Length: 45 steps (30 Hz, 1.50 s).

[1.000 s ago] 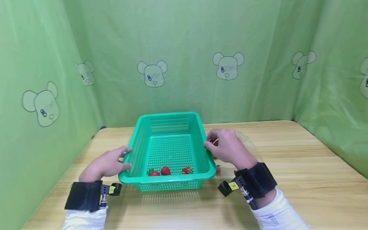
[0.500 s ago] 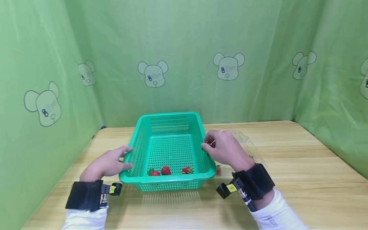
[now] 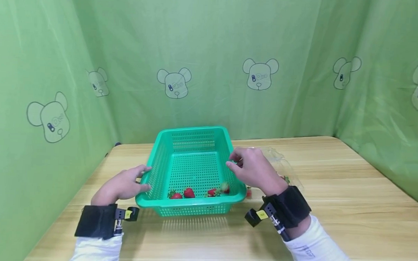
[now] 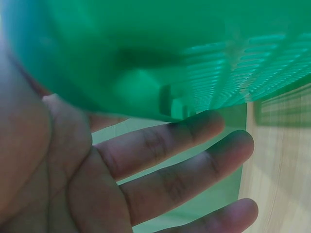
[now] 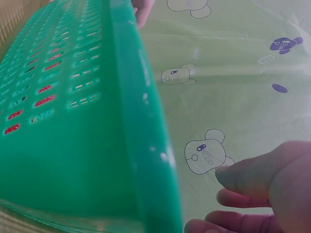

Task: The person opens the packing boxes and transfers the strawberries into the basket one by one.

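Green basket | left fingers spread, touching rim | right fingers parted

head view bright, evenly lit; basket casts dappled shadow on counter, near side; rightmost strawberry blurred; left wrist view dim, foreground soft; right wrist view hazy, rim glinting

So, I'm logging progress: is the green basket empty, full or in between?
In between: the green basket has strawberries along its near side, while most of its floor shows bare.
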Each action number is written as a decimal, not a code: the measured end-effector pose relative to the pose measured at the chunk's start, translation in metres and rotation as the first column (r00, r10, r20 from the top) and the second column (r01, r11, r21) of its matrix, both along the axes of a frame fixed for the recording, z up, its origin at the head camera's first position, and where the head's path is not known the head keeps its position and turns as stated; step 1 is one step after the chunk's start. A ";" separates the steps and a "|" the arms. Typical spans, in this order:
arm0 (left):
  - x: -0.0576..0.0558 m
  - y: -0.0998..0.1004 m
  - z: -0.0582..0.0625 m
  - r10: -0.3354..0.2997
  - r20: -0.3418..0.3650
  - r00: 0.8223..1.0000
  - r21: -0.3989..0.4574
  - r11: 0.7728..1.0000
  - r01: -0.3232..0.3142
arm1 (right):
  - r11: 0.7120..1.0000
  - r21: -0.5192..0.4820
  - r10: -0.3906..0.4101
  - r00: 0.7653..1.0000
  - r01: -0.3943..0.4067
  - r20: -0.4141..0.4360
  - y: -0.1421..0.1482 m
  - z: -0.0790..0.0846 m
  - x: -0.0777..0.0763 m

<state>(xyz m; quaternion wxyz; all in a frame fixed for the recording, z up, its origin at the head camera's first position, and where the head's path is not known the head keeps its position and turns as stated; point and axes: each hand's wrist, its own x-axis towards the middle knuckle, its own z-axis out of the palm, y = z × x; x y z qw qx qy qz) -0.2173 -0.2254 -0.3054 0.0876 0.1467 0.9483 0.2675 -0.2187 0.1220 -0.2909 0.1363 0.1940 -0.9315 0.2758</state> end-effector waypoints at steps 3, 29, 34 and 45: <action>0.000 0.000 0.000 -0.004 -0.001 1.000 0.005 1.000 0.004 | 1.000 -0.003 -0.003 1.000 0.003 -0.003 0.004 0.000 -0.002; 0.001 -0.002 0.001 0.017 0.017 1.000 0.011 1.000 -0.017 | 0.990 0.117 -0.102 0.982 0.084 0.157 0.037 -0.042 -0.045; 0.001 -0.001 0.001 0.021 0.028 0.999 0.017 1.000 -0.022 | 0.984 0.148 -0.130 0.968 0.099 0.214 0.042 -0.053 -0.049; 0.000 0.001 0.002 0.010 0.018 1.000 0.005 1.000 -0.010 | 0.979 0.170 -0.159 0.948 0.115 0.276 0.043 -0.065 -0.055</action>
